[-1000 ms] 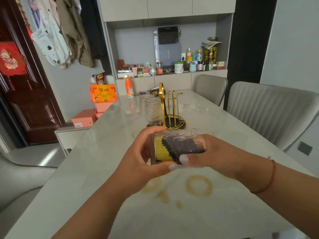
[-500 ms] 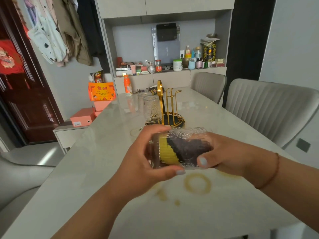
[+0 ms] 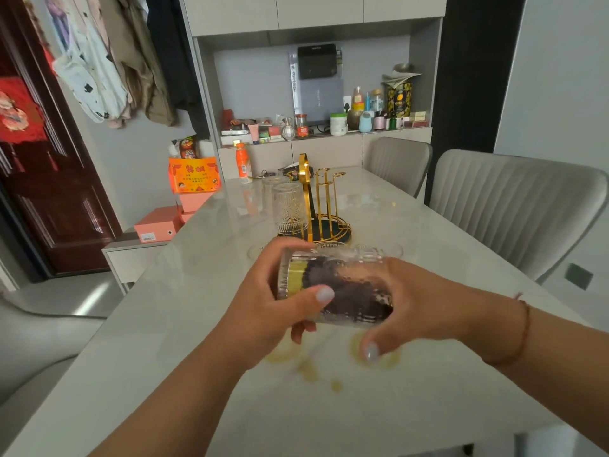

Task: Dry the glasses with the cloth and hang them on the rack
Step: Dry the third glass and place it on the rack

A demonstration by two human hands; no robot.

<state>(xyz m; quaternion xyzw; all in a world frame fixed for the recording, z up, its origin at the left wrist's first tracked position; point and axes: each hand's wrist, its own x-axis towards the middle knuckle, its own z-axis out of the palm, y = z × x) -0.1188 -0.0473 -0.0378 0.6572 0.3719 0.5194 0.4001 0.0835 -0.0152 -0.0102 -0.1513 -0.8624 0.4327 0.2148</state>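
Both hands hold one glass (image 3: 333, 285) sideways above the table (image 3: 428, 407) — left hand (image 3: 263, 308) wrapped round its base, right hand (image 3: 412, 305) at its mouth, cloth (image 3: 346, 291) stuffed inside.

glass (image 3: 333, 285): clear, embossed | rack (image 3: 324, 206): shiny gold metal | table (image 3: 164, 324): glossy marble-look

Orange bottle (image 3: 243, 163) at table's (image 3: 164, 324) far end; grey chairs (image 3: 514, 206) beside.
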